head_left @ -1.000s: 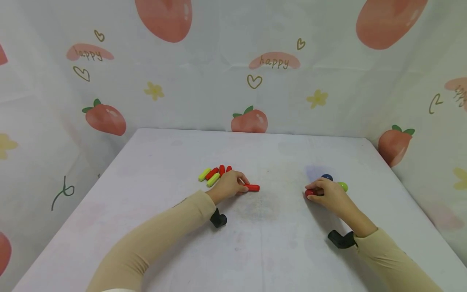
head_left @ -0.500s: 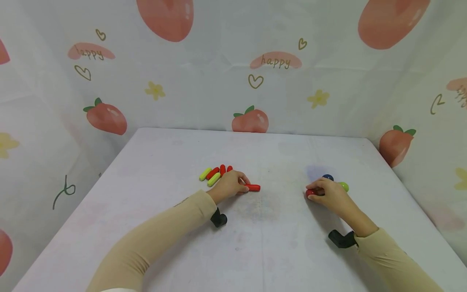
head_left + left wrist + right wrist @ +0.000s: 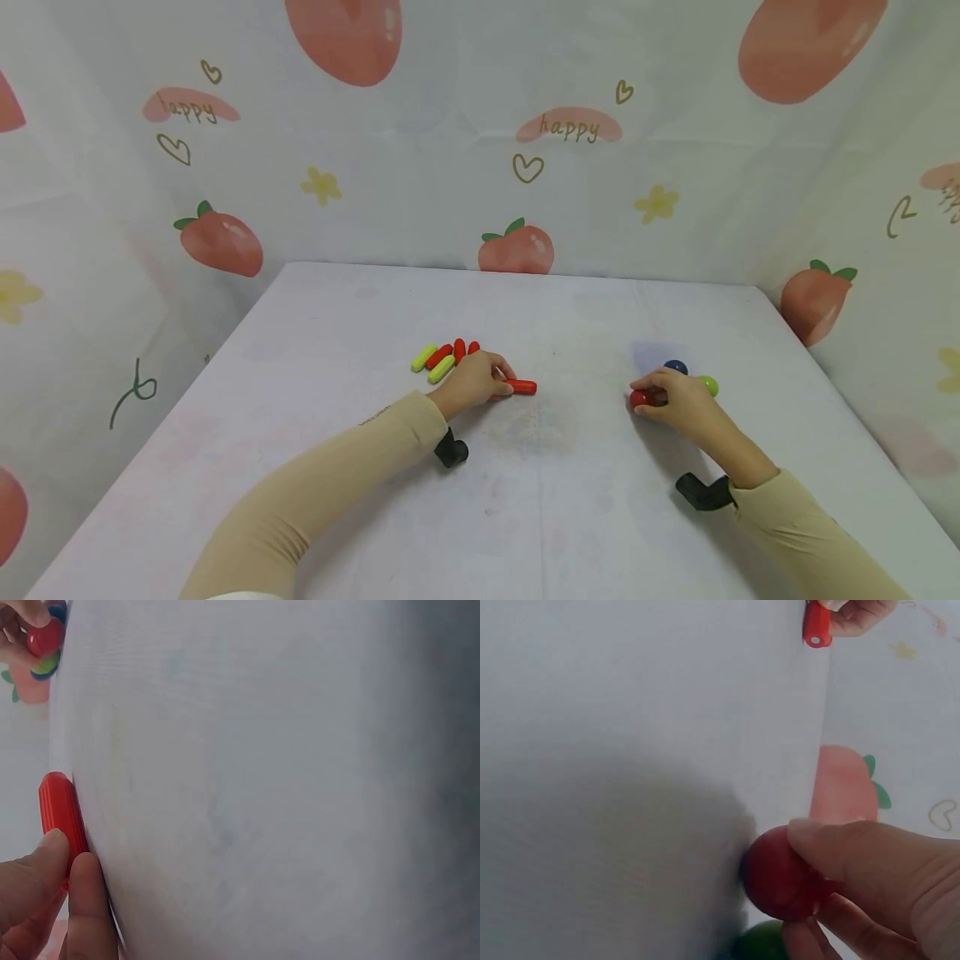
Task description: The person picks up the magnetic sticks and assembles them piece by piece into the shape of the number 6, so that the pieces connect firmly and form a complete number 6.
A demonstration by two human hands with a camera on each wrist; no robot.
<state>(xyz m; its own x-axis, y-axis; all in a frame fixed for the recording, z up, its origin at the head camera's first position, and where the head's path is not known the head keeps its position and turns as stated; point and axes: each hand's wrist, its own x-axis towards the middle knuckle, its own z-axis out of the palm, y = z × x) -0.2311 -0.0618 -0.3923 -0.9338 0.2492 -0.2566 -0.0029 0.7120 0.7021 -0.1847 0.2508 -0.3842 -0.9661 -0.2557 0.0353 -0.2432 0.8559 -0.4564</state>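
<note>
My left hand (image 3: 474, 382) pinches a small red ridged stick (image 3: 522, 387) between thumb and fingers, low at the table surface. In the left wrist view, the stick (image 3: 61, 814) points away from the fingertips, its grooves plain to see. On the right, my right hand (image 3: 678, 402) holds a glossy red ball (image 3: 642, 399) by thumb and fingertips; the ball (image 3: 778, 874) shows close up in the right wrist view. Just behind that hand sit a dark blue ball (image 3: 677, 367) and a lime green ball (image 3: 708, 385), the latter partly hidden.
Beyond my left hand lies a loose group of similar sticks, among them a yellow-green stick (image 3: 423, 358) and a red stick (image 3: 439, 357). All rest on a white table (image 3: 570, 517). A printed cloth (image 3: 420, 192) hangs behind it.
</note>
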